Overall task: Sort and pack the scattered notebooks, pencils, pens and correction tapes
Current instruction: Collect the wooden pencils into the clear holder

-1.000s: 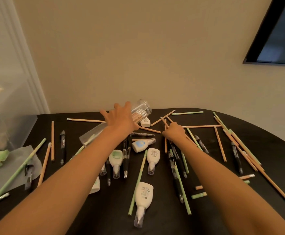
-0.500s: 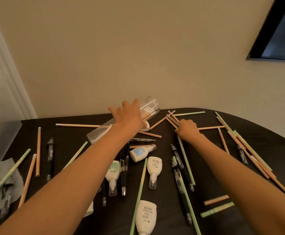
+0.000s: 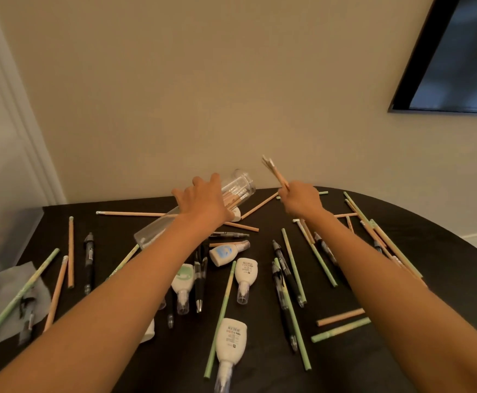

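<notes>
Head view: right hand [image 3: 299, 201] pinches a bunch of peach wooden pencils [image 3: 275, 173], long axis slanting up and left from the fist, white tips high. Left hand [image 3: 203, 204] curls over a clear plastic jar [image 3: 238, 184] lying beneath it, its axis running near-left to far-right.

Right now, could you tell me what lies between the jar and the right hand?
Head view: one tan pencil lies slanted between the jar and the right hand.

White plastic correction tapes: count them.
6 white plastic correction tapes: nearest, centre, blue-labelled, green-labelled, one under left forearm, one behind left hand. More may be hidden.
</notes>
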Action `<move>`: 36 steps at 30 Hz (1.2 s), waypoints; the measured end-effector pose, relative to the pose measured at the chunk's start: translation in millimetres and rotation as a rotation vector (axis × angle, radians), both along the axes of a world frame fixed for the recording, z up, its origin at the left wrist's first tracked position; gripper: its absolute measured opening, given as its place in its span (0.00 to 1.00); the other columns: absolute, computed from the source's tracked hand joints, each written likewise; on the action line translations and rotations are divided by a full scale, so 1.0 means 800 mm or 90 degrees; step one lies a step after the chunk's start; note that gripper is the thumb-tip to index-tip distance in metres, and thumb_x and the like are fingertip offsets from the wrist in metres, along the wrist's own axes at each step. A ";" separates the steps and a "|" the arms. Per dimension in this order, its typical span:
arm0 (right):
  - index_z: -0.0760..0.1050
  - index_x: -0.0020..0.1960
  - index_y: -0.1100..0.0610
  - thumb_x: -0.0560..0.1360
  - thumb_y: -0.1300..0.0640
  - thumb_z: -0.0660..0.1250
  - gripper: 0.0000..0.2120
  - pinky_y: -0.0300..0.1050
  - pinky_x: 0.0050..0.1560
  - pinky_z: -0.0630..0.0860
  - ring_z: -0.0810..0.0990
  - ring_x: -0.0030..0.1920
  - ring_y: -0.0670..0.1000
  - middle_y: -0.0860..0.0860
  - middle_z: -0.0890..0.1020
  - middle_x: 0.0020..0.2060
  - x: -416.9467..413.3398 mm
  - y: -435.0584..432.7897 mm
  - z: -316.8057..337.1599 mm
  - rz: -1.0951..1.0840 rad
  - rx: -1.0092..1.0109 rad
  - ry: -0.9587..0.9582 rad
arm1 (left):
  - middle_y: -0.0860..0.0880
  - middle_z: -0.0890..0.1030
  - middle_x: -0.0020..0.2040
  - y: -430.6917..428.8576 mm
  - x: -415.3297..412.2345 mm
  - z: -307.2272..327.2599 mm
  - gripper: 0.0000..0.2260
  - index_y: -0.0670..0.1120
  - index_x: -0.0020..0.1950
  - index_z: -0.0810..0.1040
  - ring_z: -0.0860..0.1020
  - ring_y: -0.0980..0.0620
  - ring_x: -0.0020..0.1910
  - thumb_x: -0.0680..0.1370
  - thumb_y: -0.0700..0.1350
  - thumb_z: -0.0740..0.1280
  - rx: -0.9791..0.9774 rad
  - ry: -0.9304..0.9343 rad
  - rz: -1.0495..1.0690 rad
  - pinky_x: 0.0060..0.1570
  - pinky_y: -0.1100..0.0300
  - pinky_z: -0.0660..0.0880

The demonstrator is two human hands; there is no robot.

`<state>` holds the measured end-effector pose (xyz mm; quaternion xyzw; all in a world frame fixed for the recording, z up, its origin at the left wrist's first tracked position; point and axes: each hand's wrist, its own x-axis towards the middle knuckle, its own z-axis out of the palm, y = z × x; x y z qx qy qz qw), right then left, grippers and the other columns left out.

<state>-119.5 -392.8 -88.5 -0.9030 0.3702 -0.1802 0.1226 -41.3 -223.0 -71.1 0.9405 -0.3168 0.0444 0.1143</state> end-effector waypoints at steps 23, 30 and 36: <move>0.65 0.60 0.62 0.81 0.64 0.52 0.09 0.45 0.45 0.78 0.80 0.46 0.55 0.66 0.76 0.59 -0.084 0.211 0.045 0.133 1.000 -0.825 | 0.49 0.73 0.56 0.179 -0.121 0.022 0.25 0.49 0.59 0.69 0.71 0.50 0.49 0.67 0.50 0.74 -0.004 0.200 -0.143 0.40 0.59 0.71; 0.74 0.44 0.61 0.80 0.63 0.57 0.09 0.48 0.55 0.74 0.78 0.50 0.51 0.55 0.80 0.43 -0.114 0.234 0.048 0.273 0.825 -0.504 | 0.50 0.73 0.58 0.199 -0.127 0.008 0.29 0.49 0.63 0.66 0.74 0.50 0.51 0.66 0.51 0.74 -0.155 0.262 -0.121 0.43 0.56 0.74; 0.77 0.47 0.57 0.81 0.53 0.55 0.14 0.52 0.60 0.73 0.79 0.50 0.52 0.57 0.79 0.53 -0.121 0.251 0.045 0.295 0.736 -0.432 | 0.54 0.70 0.51 0.195 -0.136 0.005 0.29 0.52 0.61 0.66 0.73 0.52 0.49 0.65 0.52 0.74 -0.177 0.258 -0.162 0.42 0.58 0.71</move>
